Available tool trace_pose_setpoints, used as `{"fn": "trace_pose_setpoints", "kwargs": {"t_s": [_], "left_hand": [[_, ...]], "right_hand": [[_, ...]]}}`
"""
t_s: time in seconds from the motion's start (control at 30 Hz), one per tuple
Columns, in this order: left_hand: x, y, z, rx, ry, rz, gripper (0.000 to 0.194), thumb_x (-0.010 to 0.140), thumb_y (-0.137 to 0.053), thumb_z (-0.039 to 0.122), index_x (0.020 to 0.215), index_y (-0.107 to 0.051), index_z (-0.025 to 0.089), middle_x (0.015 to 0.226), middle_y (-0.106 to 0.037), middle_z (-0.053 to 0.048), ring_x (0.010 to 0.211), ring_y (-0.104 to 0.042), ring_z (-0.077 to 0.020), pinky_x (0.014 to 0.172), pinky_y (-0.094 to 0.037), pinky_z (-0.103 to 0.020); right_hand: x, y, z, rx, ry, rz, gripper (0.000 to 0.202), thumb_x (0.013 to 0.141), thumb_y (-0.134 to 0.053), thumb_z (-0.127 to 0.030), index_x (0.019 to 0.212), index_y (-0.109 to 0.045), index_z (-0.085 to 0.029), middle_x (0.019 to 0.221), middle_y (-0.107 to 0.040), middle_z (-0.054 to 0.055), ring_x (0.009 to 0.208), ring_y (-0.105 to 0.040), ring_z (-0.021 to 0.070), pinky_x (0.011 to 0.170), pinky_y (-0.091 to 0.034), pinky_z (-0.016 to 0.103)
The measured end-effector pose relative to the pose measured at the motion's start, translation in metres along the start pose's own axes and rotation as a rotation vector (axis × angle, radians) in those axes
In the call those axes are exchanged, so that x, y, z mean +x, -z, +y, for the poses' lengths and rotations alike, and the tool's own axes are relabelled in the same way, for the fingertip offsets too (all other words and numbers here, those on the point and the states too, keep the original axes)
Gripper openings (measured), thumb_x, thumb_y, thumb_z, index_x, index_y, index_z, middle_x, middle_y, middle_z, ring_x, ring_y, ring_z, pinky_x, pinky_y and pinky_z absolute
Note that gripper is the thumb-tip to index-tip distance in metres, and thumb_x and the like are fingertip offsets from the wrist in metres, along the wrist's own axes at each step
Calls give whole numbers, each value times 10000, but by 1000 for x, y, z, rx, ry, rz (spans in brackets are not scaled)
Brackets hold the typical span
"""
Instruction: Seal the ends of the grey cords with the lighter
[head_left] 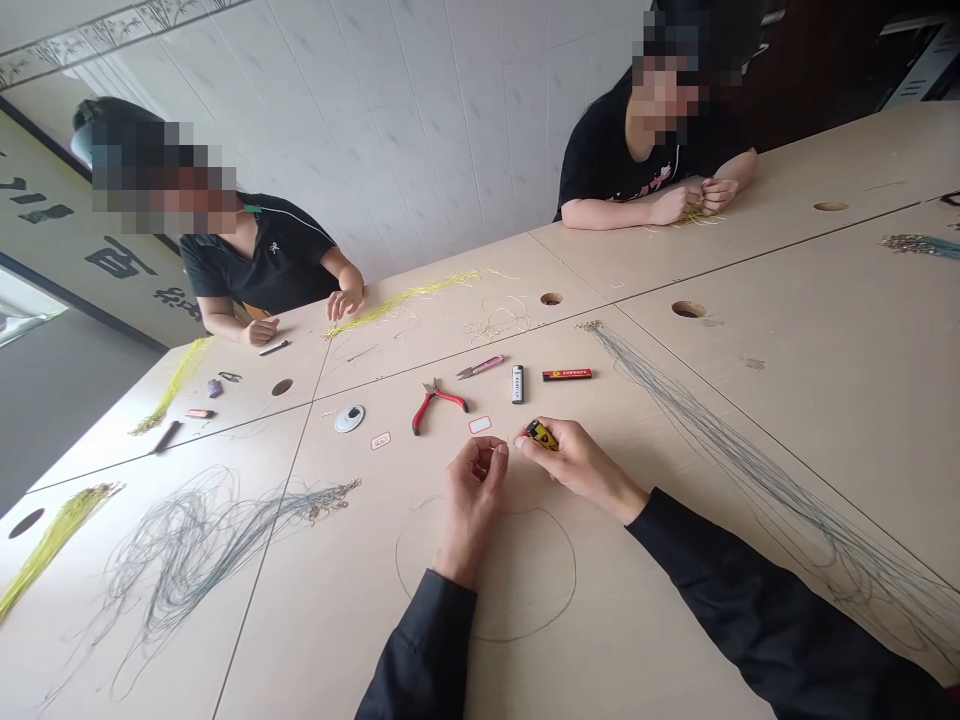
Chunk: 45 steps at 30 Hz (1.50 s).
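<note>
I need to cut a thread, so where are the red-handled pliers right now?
Left of the pink snips, beyond the left hand.

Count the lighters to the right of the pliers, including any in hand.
3: yellow-black lighter in the right hand, white lighter lying beyond, red lighter right of that. Others may be hidden.

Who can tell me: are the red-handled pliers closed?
No, the pliers lie on the table with their red handles spread apart.

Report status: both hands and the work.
Right hand holding yellow-and-black lighter. Left hand closed beside it, fingertips pinched. Dark cord looped on table. Red-handled pliers lying open beyond hands.
</note>
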<state>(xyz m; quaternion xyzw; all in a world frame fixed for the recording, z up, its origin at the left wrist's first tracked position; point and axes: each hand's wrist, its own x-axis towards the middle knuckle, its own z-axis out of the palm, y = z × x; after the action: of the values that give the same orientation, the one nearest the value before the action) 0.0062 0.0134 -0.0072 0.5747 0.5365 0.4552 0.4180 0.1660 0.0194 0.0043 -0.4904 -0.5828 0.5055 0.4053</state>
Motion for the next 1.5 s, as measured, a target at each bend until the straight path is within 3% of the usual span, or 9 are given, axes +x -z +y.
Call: {"fn": "trace_pose_setpoints", "kwargs": {"t_s": [0.17,0.37,0.53,0.63,0.77,1.03,1.27,1.5], "left_hand": [[0,0,-3,28,-11,-21,276,853,-610,412,846,-649,138,666,-559,5,581,-420,-91,537,-331,-218],[-3,1,3,45,-3,-52,235,847,-614,368,824,-661,138,690,-612,-5,578,-454,-89,544,-346,-216],[-3,3,6,-18,-35,-68,312,886,-562,369,1131,-633,190,926,-670,-39,701,-559,-112,604,-396,-218],[-2,4,5,-34,-24,-121,279,878,-574,393,1018,-671,172,898,-679,-48,685,-561,-119,600,-400,-227],[0,4,3,-76,-12,-103,249,853,-615,399,849,-636,150,752,-633,-27,641,-539,-111,574,-386,-220],[1,3,3,-103,51,-105,268,800,-683,395,870,-659,137,782,-670,-44,612,-536,-99,532,-365,-211],[2,2,2,-117,68,-89,284,743,-739,394,852,-699,135,756,-695,-49,619,-562,-112,570,-395,-224],[1,1,-2,-68,41,-63,238,772,-709,365,791,-711,129,681,-678,-39,610,-565,-120,590,-421,-237]], "right_hand": [[0,0,0,-11,15,-6,237,868,-565,-401,885,-608,-168,675,-466,-36,547,-393,99,508,-330,232],[1,0,2,-112,98,-18,271,899,-523,-405,806,-583,-158,656,-431,-37,594,-362,110,539,-311,245],[1,-1,3,-109,84,-66,234,896,-513,-379,793,-545,-172,668,-441,-40,603,-364,111,541,-302,245],[1,-1,4,-111,74,-61,268,881,-525,-390,715,-472,-186,634,-400,-51,577,-332,104,519,-276,243],[1,0,4,-85,80,-61,306,881,-523,-420,693,-440,-194,615,-377,-58,546,-309,94,498,-265,239],[2,0,8,38,-52,-108,334,869,-539,-497,739,-469,-197,593,-387,-62,465,-353,86,413,-308,224],[1,0,6,99,-70,-101,348,844,-565,-504,757,-537,-168,593,-393,-55,470,-375,82,412,-357,223],[1,1,7,102,-81,-92,378,842,-572,-522,702,-511,-175,575,-370,-59,462,-344,77,389,-339,214]]}}
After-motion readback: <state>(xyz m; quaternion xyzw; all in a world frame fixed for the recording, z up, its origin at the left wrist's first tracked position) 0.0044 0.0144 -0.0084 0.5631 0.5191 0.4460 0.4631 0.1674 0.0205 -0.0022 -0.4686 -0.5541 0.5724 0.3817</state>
